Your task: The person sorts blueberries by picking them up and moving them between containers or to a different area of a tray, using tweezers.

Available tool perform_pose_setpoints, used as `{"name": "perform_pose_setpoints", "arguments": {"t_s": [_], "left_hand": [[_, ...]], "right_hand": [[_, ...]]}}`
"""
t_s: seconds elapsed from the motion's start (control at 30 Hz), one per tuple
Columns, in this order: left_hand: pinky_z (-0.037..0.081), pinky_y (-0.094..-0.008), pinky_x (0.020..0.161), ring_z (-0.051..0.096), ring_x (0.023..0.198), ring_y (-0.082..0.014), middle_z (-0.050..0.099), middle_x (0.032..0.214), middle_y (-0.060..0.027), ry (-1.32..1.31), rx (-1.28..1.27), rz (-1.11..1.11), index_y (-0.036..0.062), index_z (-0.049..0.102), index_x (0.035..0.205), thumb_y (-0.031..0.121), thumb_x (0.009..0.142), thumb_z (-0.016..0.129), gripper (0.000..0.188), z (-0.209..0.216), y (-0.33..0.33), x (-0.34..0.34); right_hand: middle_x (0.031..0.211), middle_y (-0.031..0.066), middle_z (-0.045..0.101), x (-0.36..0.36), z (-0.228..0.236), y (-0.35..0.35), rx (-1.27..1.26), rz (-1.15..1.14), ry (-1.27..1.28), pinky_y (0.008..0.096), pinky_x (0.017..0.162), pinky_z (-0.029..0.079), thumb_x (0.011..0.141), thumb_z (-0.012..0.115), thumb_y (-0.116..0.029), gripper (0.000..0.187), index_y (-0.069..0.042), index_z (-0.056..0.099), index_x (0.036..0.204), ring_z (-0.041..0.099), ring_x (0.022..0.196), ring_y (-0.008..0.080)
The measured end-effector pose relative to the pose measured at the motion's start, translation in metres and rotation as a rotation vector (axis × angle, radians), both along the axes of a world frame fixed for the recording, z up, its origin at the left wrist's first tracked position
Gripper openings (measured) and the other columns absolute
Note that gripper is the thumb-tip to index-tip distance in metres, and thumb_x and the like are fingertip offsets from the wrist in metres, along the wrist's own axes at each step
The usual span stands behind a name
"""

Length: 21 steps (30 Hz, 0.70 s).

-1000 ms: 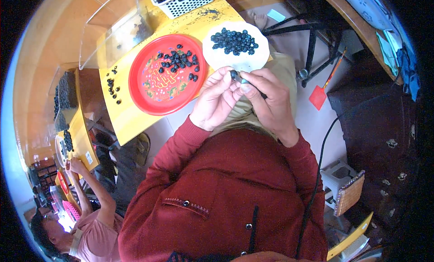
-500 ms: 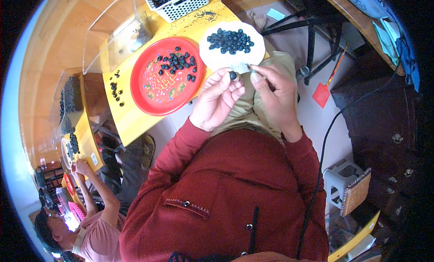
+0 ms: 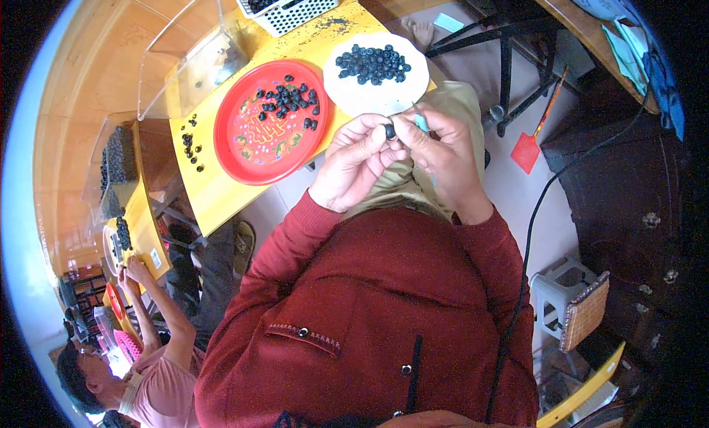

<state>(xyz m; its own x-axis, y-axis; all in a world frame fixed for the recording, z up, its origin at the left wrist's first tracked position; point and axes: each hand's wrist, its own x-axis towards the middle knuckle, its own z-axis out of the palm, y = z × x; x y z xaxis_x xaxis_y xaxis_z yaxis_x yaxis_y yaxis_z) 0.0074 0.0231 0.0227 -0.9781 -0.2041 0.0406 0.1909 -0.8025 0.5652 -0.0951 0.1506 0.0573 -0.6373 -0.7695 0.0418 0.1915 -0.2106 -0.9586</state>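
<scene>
Between its thumb and fingers my left hand point(image 3: 356, 161) pinches a small dark round bead point(image 3: 391, 132), just past the near rim of the white plate. My right hand point(image 3: 447, 151) is closed around a slim tool with a teal handle point(image 3: 421, 122). Its thumb and fingertips meet the bead, hiding the tool's tip. Beyond my hands, the white plate point(image 3: 362, 99) carries a heap of similar dark beads point(image 3: 375, 63). To its left the red round tray point(image 3: 244, 158), printed with a coloured pattern, has more dark beads point(image 3: 286, 101) on it.
On the yellow table point(image 3: 214, 203) stand a white perforated basket point(image 3: 295, 18) of dark beads and a clear plastic box point(image 3: 203, 66). Loose beads point(image 3: 189, 144) lie by the left edge. A co-worker point(image 3: 159, 376) sits at lower left. A black cable point(image 3: 533, 228) hangs at right.
My right hand has moved left and now meets my left hand at the bead. The bead has shifted slightly right and down with my left fingers.
</scene>
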Motion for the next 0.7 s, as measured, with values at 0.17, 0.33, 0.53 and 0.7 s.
{"name": "perform_pose_setpoints", "arguments": {"t_s": [0.17,0.33,0.53,0.7], "left_hand": [[0.055,-0.0335,0.080,0.064,0.086,-0.0169,0.065,0.098,-0.0087,-0.018,0.033,0.017,0.0025,0.060,0.107,0.010,0.093,0.057,0.016,0.007,0.007,0.000],[0.054,-0.0344,0.085,0.063,0.093,-0.0167,0.064,0.101,-0.0090,-0.052,-0.054,0.021,0.0038,0.057,0.111,0.017,0.094,0.056,0.021,0.002,0.005,0.003],[0.055,-0.0303,0.079,0.064,0.084,-0.0138,0.066,0.096,-0.0070,-0.108,-0.130,0.116,0.0011,0.061,0.108,0.008,0.092,0.060,0.018,0.004,-0.001,0.016],[0.050,-0.0217,0.068,0.063,0.075,-0.0099,0.067,0.087,-0.0039,-0.347,-0.801,0.473,0.0020,0.065,0.101,0.006,0.087,0.066,0.015,-0.005,-0.035,0.035]], "right_hand": [[0.082,0.0006,0.063,-0.001,-0.010,0.003,-0.007,-0.004,0.069,0.0197,0.064,0.046,0.090,0.064,-0.012,0.015,0.003,0.066,0.092,0.057,0.074,0.0043],[0.079,0.0002,0.064,0.002,-0.009,0.006,-0.012,-0.013,0.107,0.0185,0.064,0.045,0.090,0.063,-0.011,0.015,0.003,0.067,0.094,0.056,0.073,0.0036],[0.076,-0.0036,0.061,0.008,-0.012,0.009,0.033,0.002,0.005,0.0179,0.059,0.041,0.090,0.063,-0.012,0.014,0.001,0.067,0.095,0.052,0.068,0.0016],[0.066,-0.0090,0.051,0.006,-0.020,0.018,0.096,-0.080,0.021,0.0177,0.049,0.030,0.091,0.063,-0.013,0.014,0.000,0.068,0.093,0.040,0.057,-0.0011]]}}
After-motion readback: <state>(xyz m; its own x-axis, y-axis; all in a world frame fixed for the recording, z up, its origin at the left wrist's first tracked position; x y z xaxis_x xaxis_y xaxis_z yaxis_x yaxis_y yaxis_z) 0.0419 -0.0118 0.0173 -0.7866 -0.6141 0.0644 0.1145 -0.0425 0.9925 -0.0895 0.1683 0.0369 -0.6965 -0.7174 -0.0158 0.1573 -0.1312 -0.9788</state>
